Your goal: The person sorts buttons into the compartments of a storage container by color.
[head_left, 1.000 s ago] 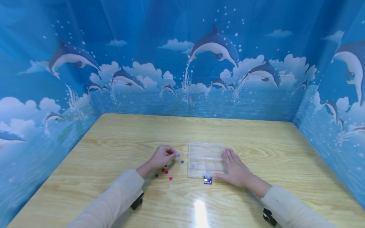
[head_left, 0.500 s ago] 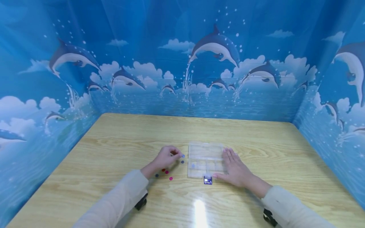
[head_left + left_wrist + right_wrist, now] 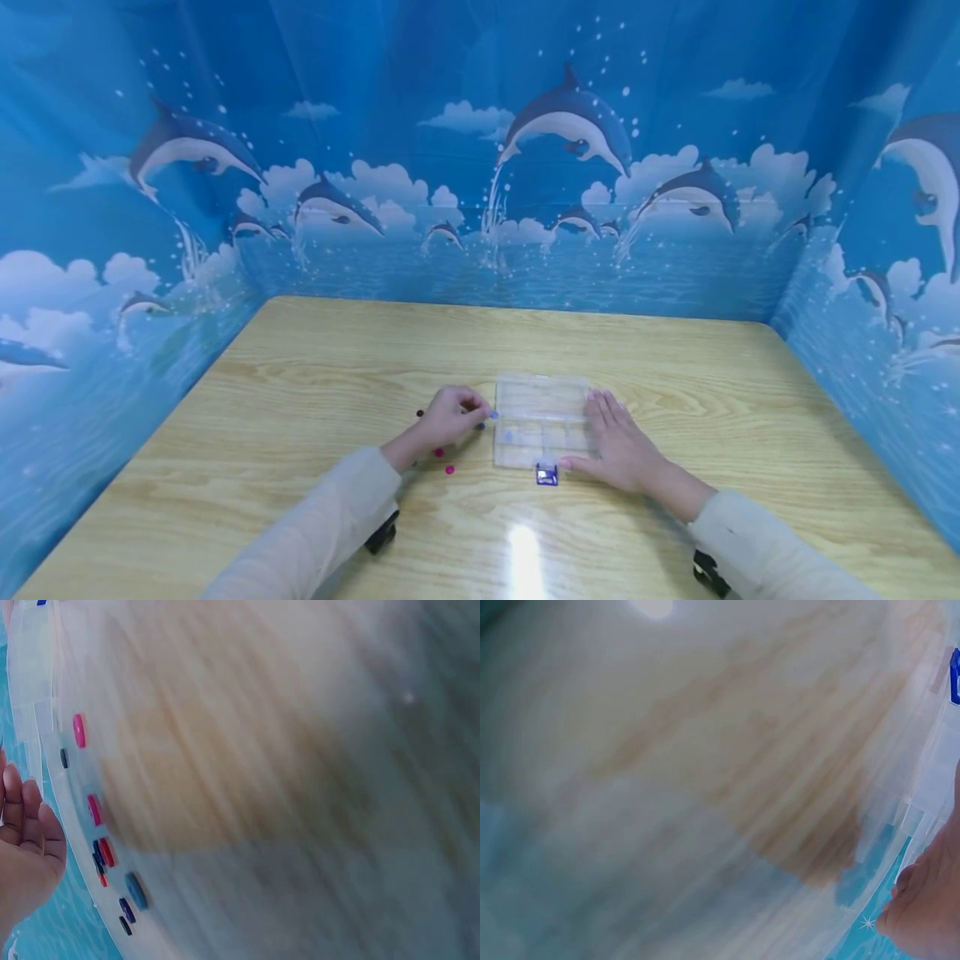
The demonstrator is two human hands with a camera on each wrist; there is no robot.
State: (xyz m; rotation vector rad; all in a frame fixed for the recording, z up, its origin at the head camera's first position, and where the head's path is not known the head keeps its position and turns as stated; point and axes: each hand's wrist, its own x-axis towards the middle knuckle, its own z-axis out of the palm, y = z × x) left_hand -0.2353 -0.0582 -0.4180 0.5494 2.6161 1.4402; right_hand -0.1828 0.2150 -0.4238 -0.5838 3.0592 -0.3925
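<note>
A clear plastic compartment box (image 3: 517,455) lies with its lid (image 3: 540,392) folded back at the middle of the table. In the head view my left hand (image 3: 453,415) pinches a small blue button (image 3: 493,414) at the box's left edge. One light blue button (image 3: 508,436) sits in a left compartment. My right hand (image 3: 622,446) rests along the box's right side with fingers straight. Around the left hand lie loose buttons, such as a pink button (image 3: 449,470) and a black button (image 3: 420,413). The left wrist view shows several more, including a teal button (image 3: 136,891).
A blue latch (image 3: 547,474) sticks out at the box's front edge. Wooden tabletop (image 3: 360,350) surrounds the box. Behind and beside the table hangs a blue dolphin-printed curtain (image 3: 420,167).
My left hand has moved right with the pinched blue button, from beside the box to its left edge. A black button now shows behind the hand. The right hand has stayed in place.
</note>
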